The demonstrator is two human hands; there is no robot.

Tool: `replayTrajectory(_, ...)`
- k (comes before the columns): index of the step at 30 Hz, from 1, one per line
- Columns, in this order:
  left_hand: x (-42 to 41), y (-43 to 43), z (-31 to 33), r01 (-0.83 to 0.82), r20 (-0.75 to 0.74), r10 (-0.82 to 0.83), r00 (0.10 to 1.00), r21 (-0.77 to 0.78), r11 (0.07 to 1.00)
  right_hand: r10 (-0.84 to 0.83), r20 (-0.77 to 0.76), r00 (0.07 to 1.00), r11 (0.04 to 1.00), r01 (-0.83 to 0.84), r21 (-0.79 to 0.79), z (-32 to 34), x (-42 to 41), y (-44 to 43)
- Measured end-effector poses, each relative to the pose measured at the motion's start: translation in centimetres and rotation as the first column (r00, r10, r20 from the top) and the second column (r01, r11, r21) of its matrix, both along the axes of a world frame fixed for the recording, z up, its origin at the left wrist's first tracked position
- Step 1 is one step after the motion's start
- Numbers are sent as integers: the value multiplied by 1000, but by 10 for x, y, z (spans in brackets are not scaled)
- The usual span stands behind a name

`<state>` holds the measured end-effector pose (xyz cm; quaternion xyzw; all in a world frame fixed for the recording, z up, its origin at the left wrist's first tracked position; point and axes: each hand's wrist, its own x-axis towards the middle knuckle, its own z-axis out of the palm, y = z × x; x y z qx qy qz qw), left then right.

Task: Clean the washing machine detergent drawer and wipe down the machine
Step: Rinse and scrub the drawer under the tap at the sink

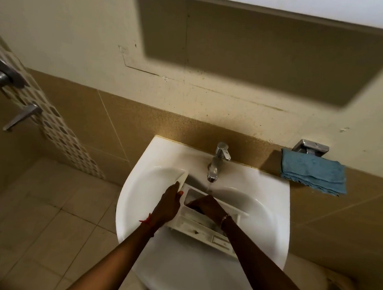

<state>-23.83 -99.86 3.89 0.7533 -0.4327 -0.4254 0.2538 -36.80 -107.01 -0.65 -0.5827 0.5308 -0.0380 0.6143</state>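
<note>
Found the detergent drawer (204, 225) lying across the bowl of the sink (154, 165), lower centre of the frame, below the tap (218, 161). Noted a thin stream of water (209, 186) falling from the spout towards its far end. Observed the left hand (168, 206) gripping the drawer's front panel at the left end, thumb laid against the white face. Observed the right hand (207, 206) reaching down into a middle compartment; cannot tell whether its fingers are spread or curled, being lost in shadow. Saw dark specks (196, 231) on the near compartment. Recorded a blue cloth (313, 173) hanging from a wall holder, right of the frame, well apart from both hands.

Risks, as judged:
- May lose the wet plastic from a one-ended grip and knock it against the basin.
- May send water over the rim onto the floor (50, 204) if tilted under the stream.
- May leave grime in the corners, given poor light.
</note>
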Motion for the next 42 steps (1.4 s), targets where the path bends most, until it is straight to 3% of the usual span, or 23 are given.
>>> replayTrajectory(3,1,0,-2,12,86,-12,996,4,1000,93,-145,985,992,-103,-66,1,-17,2)
replayTrajectory(7,0,1,-2,5,54,-5,999,-5,1000,178,-434,883,963,-246,-105,3,-44,-10)
replayTrajectory(9,0,1,-2,-3,35,3,999,-9,1000,163,-509,845,958,-258,-121,5,-48,-12)
replayTrajectory(13,0,0,-3,2,69,-2,998,-8,1000,198,-498,845,940,-308,-149,10,-23,-5)
replayTrajectory(17,0,2,1,2,193,7,981,-42,999,134,-325,936,958,-206,-199,8,12,-4)
replayTrajectory(19,-1,2,3,-17,242,35,970,-75,997,69,-202,977,986,-98,-137,8,21,-6)
replayTrajectory(22,1,1,-1,-16,180,26,983,-59,998,-14,-97,995,1000,15,2,12,12,-6)
replayTrajectory(25,3,0,-7,25,78,-24,997,-16,1000,122,-245,962,990,-102,95,15,-11,-11)
replayTrajectory(28,4,0,-7,25,62,-25,998,-13,1000,252,-517,818,966,-248,79,17,-37,-24)
replayTrajectory(30,3,1,-7,32,66,-31,997,-12,999,216,-417,883,974,-163,160,24,-43,-32)
replayTrajectory(32,3,0,-8,28,68,-27,997,-21,999,-51,-130,990,962,84,260,30,-44,-39)
replayTrajectory(33,3,0,-8,27,65,-26,998,-20,999,-202,16,979,932,187,311,31,-43,-43)
replayTrajectory(35,3,0,-8,31,49,-30,998,-17,999,-477,219,851,806,324,496,32,-38,-49)
replayTrajectory(38,3,0,-9,39,60,-37,997,-18,999,-706,290,646,612,350,709,31,-24,-50)
replayTrajectory(40,3,0,-9,29,51,-29,998,-15,999,-760,305,574,561,342,754,30,-16,-50)
replayTrajectory(42,3,0,-9,23,41,-22,999,-23,999,-748,332,575,576,315,754,30,-8,-47)
